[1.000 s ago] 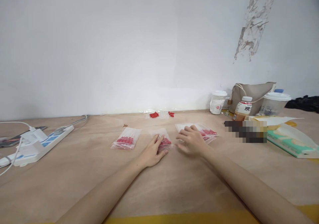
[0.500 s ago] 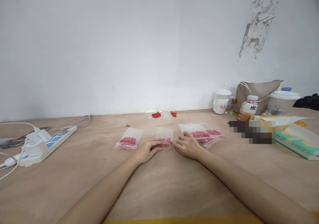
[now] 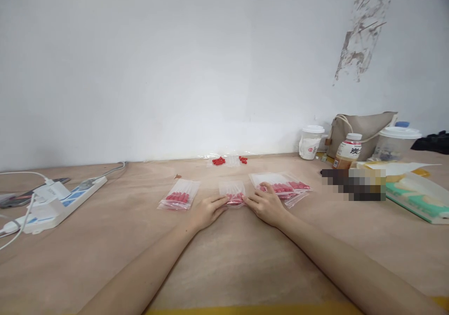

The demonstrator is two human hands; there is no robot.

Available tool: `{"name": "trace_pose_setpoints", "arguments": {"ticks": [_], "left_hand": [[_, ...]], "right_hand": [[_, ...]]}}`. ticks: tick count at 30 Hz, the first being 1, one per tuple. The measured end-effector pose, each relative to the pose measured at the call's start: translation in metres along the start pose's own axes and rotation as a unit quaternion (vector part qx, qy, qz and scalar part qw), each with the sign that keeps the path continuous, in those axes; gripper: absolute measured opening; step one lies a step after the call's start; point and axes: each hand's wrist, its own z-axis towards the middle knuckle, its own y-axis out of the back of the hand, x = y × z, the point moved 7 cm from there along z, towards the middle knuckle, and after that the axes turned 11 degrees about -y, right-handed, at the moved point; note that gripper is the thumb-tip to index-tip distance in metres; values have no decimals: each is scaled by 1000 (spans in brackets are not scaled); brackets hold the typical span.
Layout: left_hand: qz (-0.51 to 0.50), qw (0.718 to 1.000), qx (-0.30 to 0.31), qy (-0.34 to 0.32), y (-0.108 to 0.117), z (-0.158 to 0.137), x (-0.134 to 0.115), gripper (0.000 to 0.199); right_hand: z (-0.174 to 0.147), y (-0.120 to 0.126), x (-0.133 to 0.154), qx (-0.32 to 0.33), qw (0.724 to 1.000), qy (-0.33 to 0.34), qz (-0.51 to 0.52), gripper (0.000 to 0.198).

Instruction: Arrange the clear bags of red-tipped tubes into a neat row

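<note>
A small clear zip bag point(image 3: 231, 187) of red pieces lies flat on the table between my hands. My left hand point(image 3: 209, 211) is closed at its lower left edge, the fingertips and thumb close together there. At the opposite edge, my right hand point(image 3: 268, 207) is closed on the bag too, with one finger lifted and bent. Just beyond that finger lies a pile of filled zip bags point(image 3: 280, 188), overlapping one another. Left of my left hand, another stack of zip bags point(image 3: 179, 196) shows a row of red pieces.
Loose red pieces point(image 3: 218, 161) sit on clear plastic by the wall. A white power strip point(image 3: 75, 202) with cables stands at the left. On the right are a lidded paper cup point(image 3: 310, 144), a drink bottle point(image 3: 349, 151), a grey bag point(image 3: 368, 130) and a green-and-white packet point(image 3: 419, 198).
My left fingers have straightened, and their tips have drawn back to the middle bag's edge, showing more red pieces. One right finger has lifted and bent. The view has shifted slightly.
</note>
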Motion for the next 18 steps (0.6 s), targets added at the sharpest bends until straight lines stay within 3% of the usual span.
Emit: {"name": "trace_pose_setpoints", "arguments": {"ticks": [3,6,11,18], "left_hand": [[109,990,6,-91,-1,-3,-6,27],[189,972,38,-136,-4,-4,-9,27],[246,957,64,-140,-5,-3,-7,25],[212,970,50,-107,-1,0,-7,26]], "right_hand": [[-1,1,-2,-3,1000,6,-13,19],[-1,1,-2,-6,1000,4,-24,22],[1,-1,0,3,1000,9,-15,24],[1,-4,-3,24,1000,-4,16,24]]}}
